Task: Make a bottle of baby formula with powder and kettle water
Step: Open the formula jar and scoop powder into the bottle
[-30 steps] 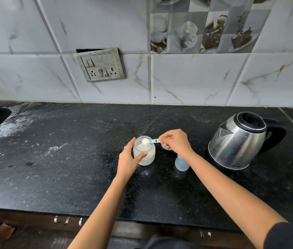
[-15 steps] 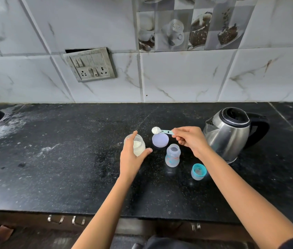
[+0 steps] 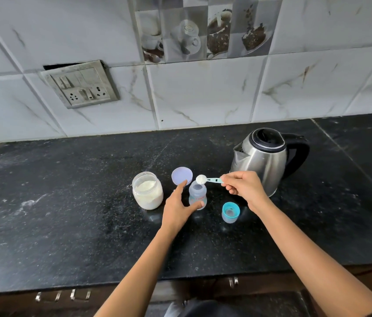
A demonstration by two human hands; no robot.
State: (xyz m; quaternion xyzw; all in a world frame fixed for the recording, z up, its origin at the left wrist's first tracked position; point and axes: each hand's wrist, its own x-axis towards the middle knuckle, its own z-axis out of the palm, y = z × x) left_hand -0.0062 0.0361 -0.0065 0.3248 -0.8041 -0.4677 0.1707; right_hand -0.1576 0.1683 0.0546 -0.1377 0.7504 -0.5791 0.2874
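On the black stone counter (image 3: pixel 66 225), near its middle, the small clear baby bottle (image 3: pixel 197 193) stands upright with its mouth uncovered. The right hand (image 3: pixel 244 187) pinches the pale blue handle of a scoop (image 3: pixel 212 180) between thumb and curled fingers. The scoop's bowl, heaped with white powder, hangs level just above the far edge of the bottle's mouth. The left hand (image 3: pixel 177 208) comes in from the bottle's left with fingers spread wide and fairly straight. Its thumb touches the bottle's lower front, and its index finger points up along the bottle's left side toward a round lilac lid (image 3: pixel 181 175) lying flat just behind — whether that finger touches the bottle I cannot tell. Left of this hand stands the open glass jar (image 3: pixel 147 193), roughly half filled with powder. A teal bottle cap (image 3: pixel 230 212) sits to the bottle's right, near it but apart. A steel kettle (image 3: pixel 260 163) with black lid and handle stands behind the right hand, its spout facing left. On the tiled wall (image 3: pixel 203 94) hangs a switch plate (image 3: pixel 82 84).
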